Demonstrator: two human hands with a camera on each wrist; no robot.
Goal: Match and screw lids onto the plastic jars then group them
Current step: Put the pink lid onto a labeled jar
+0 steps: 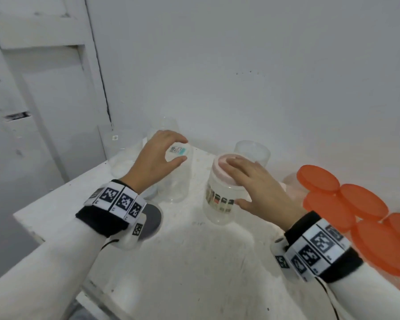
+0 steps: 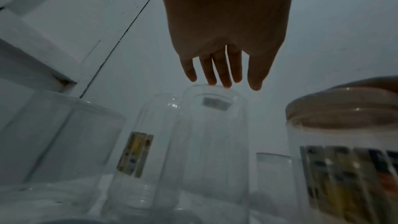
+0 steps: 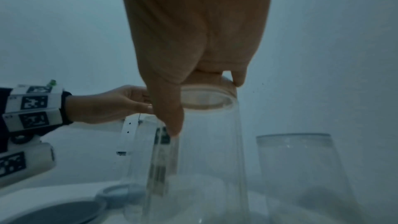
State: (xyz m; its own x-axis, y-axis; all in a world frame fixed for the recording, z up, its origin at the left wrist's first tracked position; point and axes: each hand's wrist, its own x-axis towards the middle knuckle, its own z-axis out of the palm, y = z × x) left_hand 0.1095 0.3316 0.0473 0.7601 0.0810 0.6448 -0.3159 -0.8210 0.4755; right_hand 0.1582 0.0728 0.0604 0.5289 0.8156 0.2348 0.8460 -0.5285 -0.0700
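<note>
A tall clear jar [image 1: 176,181] with a small sticker on its top stands at the back left of the white table [image 1: 194,262]. My left hand [image 1: 183,150] arches over it, fingers fairly straight. In the left wrist view the fingertips [image 2: 224,81] just touch the jar's top [image 2: 213,142]. To its right stands a clear labelled jar [image 1: 219,204] with a pink lid [image 1: 219,167] on it. My right hand [image 1: 233,181] holds this jar: fingers lie across the lid and hook over its far edge [image 3: 206,100], and the thumb [image 3: 172,125] presses on the jar wall.
Several orange-lidded jars [image 1: 363,202] crowd the right edge. An open clear jar [image 1: 252,153] stands behind the pink-lidded one. More clear jars [image 2: 133,151] stand at the back left. A grey lid [image 1: 151,218] lies under my left wrist. The wall is close behind.
</note>
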